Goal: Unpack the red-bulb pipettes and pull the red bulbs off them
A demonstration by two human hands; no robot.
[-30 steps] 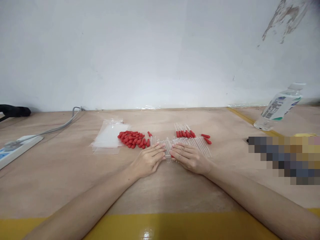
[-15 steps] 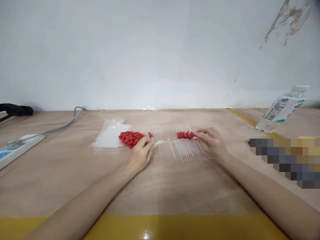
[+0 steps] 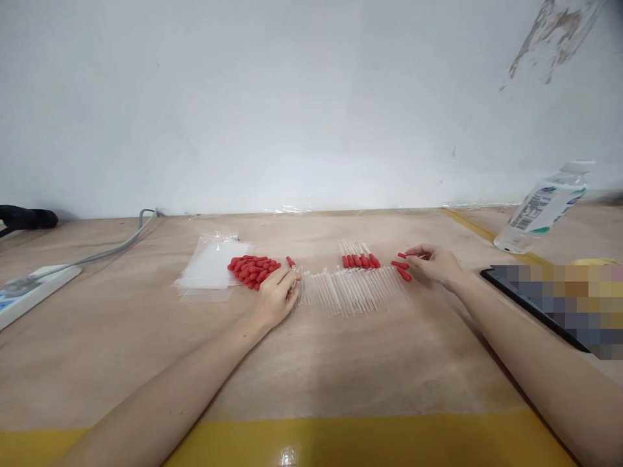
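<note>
My left hand, fingers curled together, rests at the left end of a row of clear glass dropper tubes; what lies in its fingers is hidden. Beside it are a heap of red rubber bulbs and one separate red bulb. My right hand is closed in a pinch at the end of a red rubber bulb. Just left of that hand lie two more loose bulbs. Behind the tubes, several droppers with red bulbs fitted lie side by side, tips toward the wall.
A stack of clear plastic bags lies left of the heap. Farther left are a white power strip with a grey cable and a black object. At right stand a water bottle and a black-edged device, its face pixelated.
My right hand has moved right, away from the fitted droppers to the loose bulbs. The tube that stuck out from my left fingers no longer shows, and that hand has turned palm-down.
</note>
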